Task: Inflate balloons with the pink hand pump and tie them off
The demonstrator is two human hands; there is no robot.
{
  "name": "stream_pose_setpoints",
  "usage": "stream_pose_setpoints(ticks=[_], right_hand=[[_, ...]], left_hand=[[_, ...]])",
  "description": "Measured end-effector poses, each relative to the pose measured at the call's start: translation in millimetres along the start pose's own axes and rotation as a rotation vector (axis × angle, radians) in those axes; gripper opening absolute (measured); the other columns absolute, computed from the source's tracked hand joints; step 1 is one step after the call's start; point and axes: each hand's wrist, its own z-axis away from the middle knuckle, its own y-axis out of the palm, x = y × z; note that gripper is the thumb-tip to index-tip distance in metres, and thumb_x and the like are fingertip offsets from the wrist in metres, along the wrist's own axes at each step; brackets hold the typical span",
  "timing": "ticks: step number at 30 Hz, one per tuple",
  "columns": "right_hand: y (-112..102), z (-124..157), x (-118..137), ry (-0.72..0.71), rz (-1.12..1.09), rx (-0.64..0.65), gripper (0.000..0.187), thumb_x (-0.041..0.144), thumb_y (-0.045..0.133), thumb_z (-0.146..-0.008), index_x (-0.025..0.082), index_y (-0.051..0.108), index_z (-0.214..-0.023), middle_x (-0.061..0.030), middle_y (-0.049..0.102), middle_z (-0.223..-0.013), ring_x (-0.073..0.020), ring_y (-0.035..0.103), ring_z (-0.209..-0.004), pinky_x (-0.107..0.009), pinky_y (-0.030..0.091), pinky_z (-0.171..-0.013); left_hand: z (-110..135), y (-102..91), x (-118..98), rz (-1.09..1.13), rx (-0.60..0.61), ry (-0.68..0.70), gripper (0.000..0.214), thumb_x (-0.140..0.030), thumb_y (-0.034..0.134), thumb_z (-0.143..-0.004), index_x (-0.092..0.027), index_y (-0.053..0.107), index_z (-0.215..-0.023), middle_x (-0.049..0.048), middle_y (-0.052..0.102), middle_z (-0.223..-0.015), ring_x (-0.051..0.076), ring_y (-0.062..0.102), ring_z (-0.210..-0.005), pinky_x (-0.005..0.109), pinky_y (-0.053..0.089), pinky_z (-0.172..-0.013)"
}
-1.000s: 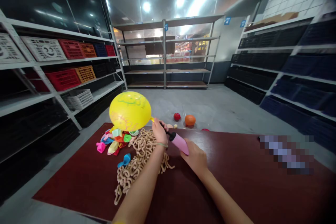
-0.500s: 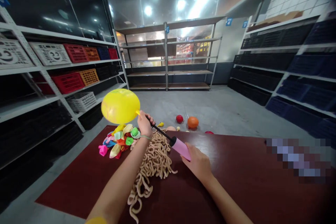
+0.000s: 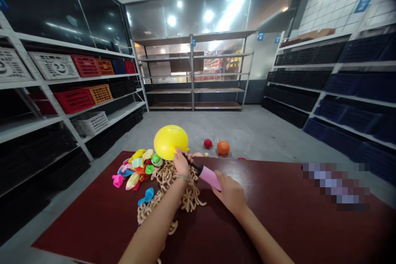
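My left hand [image 3: 182,163] is closed around the neck of an inflated yellow balloon [image 3: 170,142] and the black end of a hand pump. My right hand [image 3: 229,192] grips the pink barrel of that balloon pump [image 3: 210,177], which slants between both hands above the table. Beneath my left hand lies a heap of beige, curled, rope-like pieces [image 3: 167,176], partly hidden by my forearm. Left of it sits a pile of uninflated balloons [image 3: 132,180] in many colours. A single blue balloon [image 3: 146,196] rests on the beige pieces.
The dark red table [image 3: 80,210] spans the foreground, with a blurred-out object [image 3: 332,185] at its right. Beyond it, an orange balloon [image 3: 223,147] and a red balloon [image 3: 208,143] lie on the grey floor. Shelves with crates [image 3: 74,100] line the sides.
My left hand and the yellow balloon have moved right and down, closer to my right hand. Less of the pump's black rod shows. The blue balloon, hidden before, is now visible.
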Motion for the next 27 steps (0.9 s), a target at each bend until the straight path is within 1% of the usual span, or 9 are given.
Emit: stream_pose_setpoints(ticks=[3,5,8,13,15,18,22,24,27], right_hand=[[2.7,-2.4,2.3,0.012,-0.039,-0.022,0.043,0.030,0.058,-0.084,0.021,0.052,-0.125,-0.0046,0.066,-0.092,-0.0206,0.060,-0.079,-0.029,0.037,-0.065],[4.8,-4.7,3.3,0.025,-0.064,-0.034,0.042,0.029,0.057,-0.083,0.021,0.053,-0.124,-0.0043,0.066,-0.092,-0.0201,0.061,-0.078,-0.029,0.037,-0.065],[5.8,-6.6,3.3,0.082,-0.086,-0.047,0.042,0.026,0.058,-0.081,0.022,0.054,-0.122,-0.0038,0.066,-0.090,-0.0198,0.061,-0.076,-0.029,0.036,-0.065],[0.5,-4.3,-0.2,0.204,-0.092,-0.052,0.042,0.027,0.057,-0.080,0.022,0.054,-0.121,-0.0034,0.066,-0.090,-0.0199,0.060,-0.077,-0.028,0.035,-0.064],[-1.8,-2.9,-1.5,0.210,-0.090,-0.036,0.041,0.029,0.057,-0.080,0.023,0.054,-0.120,-0.0030,0.066,-0.091,-0.0196,0.060,-0.079,-0.028,0.035,-0.065],[-3.5,-2.7,-1.5,0.158,-0.080,0.001,0.043,0.033,0.058,-0.082,0.023,0.053,-0.124,-0.0029,0.065,-0.091,-0.0196,0.060,-0.080,-0.028,0.034,-0.066],[-2.0,-7.1,-0.9,0.077,-0.043,0.057,0.045,0.036,0.058,-0.085,0.023,0.050,-0.128,-0.0040,0.065,-0.093,-0.0200,0.057,-0.082,-0.029,0.031,-0.067],[-0.9,-10.0,-1.8,0.072,-0.011,0.083,0.045,0.035,0.058,-0.086,0.023,0.050,-0.128,-0.0047,0.064,-0.094,-0.0204,0.056,-0.084,-0.029,0.030,-0.068],[-0.6,-12.8,-4.6,0.130,0.058,0.108,0.045,0.033,0.060,-0.084,0.023,0.050,-0.127,-0.0049,0.063,-0.096,-0.0212,0.053,-0.086,-0.031,0.028,-0.070]], left_hand=[[-25.3,-2.4,-38.3,-0.033,0.001,0.105,0.042,-0.057,0.054,-0.084,-0.020,0.038,-0.071,-0.0070,0.042,-0.053,0.006,0.039,-0.037,0.019,0.032,-0.037],[-34.0,0.0,-51.9,-0.017,-0.031,0.126,0.039,-0.054,0.053,-0.086,-0.021,0.038,-0.072,-0.0071,0.041,-0.054,0.007,0.038,-0.037,0.019,0.030,-0.036],[-25.6,10.8,-41.7,0.035,-0.012,0.131,0.035,-0.050,0.053,-0.088,-0.021,0.038,-0.074,-0.0069,0.040,-0.054,0.006,0.037,-0.039,0.019,0.028,-0.038],[21.2,34.3,17.6,-0.052,0.085,0.064,0.036,-0.051,0.048,-0.089,-0.021,0.040,-0.070,-0.0051,0.042,-0.052,0.009,0.038,-0.037,0.024,0.030,-0.037],[31.8,35.6,29.2,-0.078,0.098,0.034,0.038,-0.053,0.046,-0.090,-0.022,0.039,-0.069,-0.0052,0.042,-0.051,0.009,0.038,-0.037,0.024,0.031,-0.037],[24.7,26.2,19.2,-0.089,0.082,0.029,0.039,-0.054,0.047,-0.089,-0.022,0.038,-0.070,-0.0060,0.040,-0.051,0.008,0.037,-0.037,0.022,0.031,-0.037],[-8.8,10.4,-24.1,-0.053,0.024,0.085,0.034,-0.047,0.044,-0.093,-0.021,0.038,-0.073,-0.0054,0.040,-0.055,0.007,0.038,-0.040,0.021,0.031,-0.039],[-22.1,8.8,-37.6,-0.045,-0.013,0.120,0.033,-0.045,0.043,-0.094,-0.020,0.037,-0.074,-0.0056,0.040,-0.057,0.006,0.037,-0.041,0.021,0.030,-0.040],[-25.4,14.4,-24.7,-0.040,-0.084,0.135,0.032,-0.045,0.041,-0.094,-0.021,0.035,-0.074,-0.0061,0.038,-0.056,0.007,0.036,-0.040,0.021,0.029,-0.039]])
